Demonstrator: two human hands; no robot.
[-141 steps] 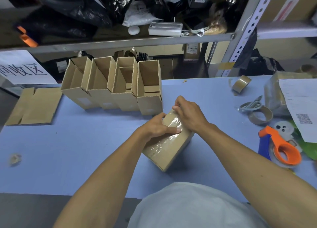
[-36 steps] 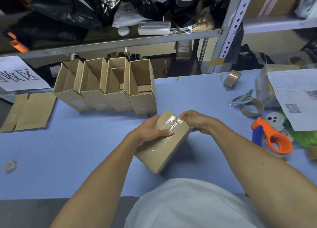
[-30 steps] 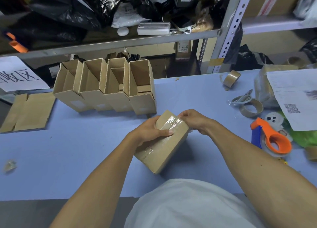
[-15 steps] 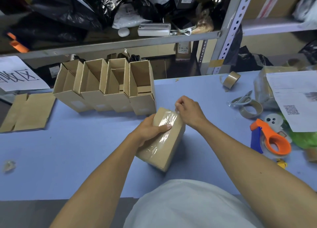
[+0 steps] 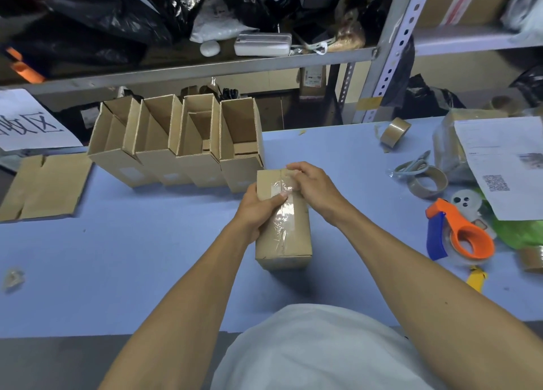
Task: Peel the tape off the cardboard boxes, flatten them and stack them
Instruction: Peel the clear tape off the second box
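Note:
A closed brown cardboard box [image 5: 293, 237] lies lengthwise on the blue table [image 5: 147, 257], with a strip of clear tape [image 5: 283, 222] running along its top seam. My left hand [image 5: 260, 209] grips the box's left side, its thumb pressed on the tape. At the box's far end my right hand [image 5: 313, 185] has its fingers curled over the tape's end; the fingertips hide what they pinch. Behind stand several opened boxes [image 5: 188, 143] in a row. Flattened cardboard [image 5: 44, 187] lies at the far left.
A metal shelf [image 5: 205, 66] with black bags overhangs the table's back. To the right lie an orange tape dispenser [image 5: 458, 234], tape rolls [image 5: 429, 181] [image 5: 395, 131], scissors [image 5: 411, 166], a papered parcel [image 5: 499, 160] and a yellow knife [image 5: 476, 279]. A crumpled tape scrap [image 5: 13, 278] sits at left.
The box has turned from a diagonal lie to pointing straight away from me. My right hand has moved from the box's right corner onto its far top end.

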